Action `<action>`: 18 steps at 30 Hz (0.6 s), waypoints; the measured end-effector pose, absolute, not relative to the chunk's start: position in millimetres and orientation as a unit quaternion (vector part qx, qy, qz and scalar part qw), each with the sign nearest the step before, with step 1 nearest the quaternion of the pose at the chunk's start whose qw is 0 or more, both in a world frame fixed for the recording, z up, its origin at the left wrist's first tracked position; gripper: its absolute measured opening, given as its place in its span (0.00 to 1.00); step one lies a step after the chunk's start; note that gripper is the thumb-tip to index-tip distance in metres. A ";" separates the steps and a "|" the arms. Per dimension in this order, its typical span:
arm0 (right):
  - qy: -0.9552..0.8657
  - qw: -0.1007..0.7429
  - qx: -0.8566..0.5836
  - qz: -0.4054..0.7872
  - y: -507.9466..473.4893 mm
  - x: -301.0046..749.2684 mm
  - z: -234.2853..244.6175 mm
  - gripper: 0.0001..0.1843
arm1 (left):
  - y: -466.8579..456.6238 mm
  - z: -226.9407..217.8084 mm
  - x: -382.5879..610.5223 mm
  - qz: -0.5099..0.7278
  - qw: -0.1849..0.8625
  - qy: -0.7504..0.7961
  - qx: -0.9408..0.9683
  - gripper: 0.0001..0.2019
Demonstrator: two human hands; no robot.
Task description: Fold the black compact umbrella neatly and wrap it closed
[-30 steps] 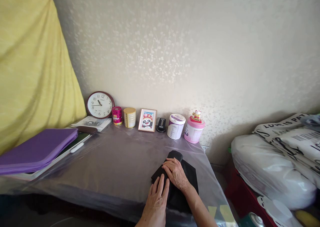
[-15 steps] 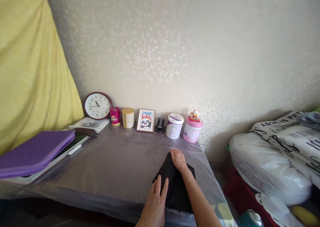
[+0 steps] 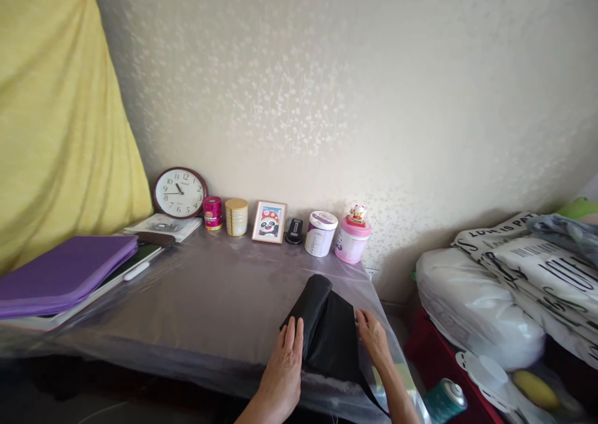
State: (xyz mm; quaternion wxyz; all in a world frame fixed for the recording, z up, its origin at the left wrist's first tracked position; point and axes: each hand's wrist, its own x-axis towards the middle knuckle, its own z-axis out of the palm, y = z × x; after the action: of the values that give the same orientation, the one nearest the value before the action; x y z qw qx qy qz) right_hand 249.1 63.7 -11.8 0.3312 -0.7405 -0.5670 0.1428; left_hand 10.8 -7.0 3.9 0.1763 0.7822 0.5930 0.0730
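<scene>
A black fabric piece (image 3: 334, 343), possibly a bag, lies near the table's front right corner. Its left part is rolled or folded into a thick tube, and the right part is spread flat, with a thin black strap (image 3: 372, 396) trailing off its near right corner. My left hand (image 3: 286, 365) rests against the left side of the roll, its fingers stretched out and flat on the cloth. At the flat part's right edge, my right hand (image 3: 372, 335) has curled fingers that seem to pinch the fabric's rim.
Along the wall stand a clock (image 3: 180, 192), a pink tin (image 3: 212, 212), a yellow-lidded can (image 3: 236, 217), a picture frame (image 3: 270, 222) and two tubs (image 3: 321, 234). Purple folders (image 3: 70, 271) lie at left. Right of the table are bulging bags (image 3: 481, 309) and a spray can (image 3: 446, 399).
My right hand has left the top of the roll and moved right to the fabric's right edge. My left hand stays on the roll. The strap now shows.
</scene>
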 end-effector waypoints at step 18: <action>-0.601 0.317 -0.718 0.150 48.5 219.6 1.2 0.20 | -8.4 7.0 11.5 0.078 0.171 0.593 0.783 0.43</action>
State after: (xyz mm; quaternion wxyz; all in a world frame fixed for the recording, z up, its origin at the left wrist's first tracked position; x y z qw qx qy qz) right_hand 219.6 48.5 1.2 0.3171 -0.7180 -0.6013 0.1496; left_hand 11.5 -8.4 7.0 0.1706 0.7828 0.5934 0.0775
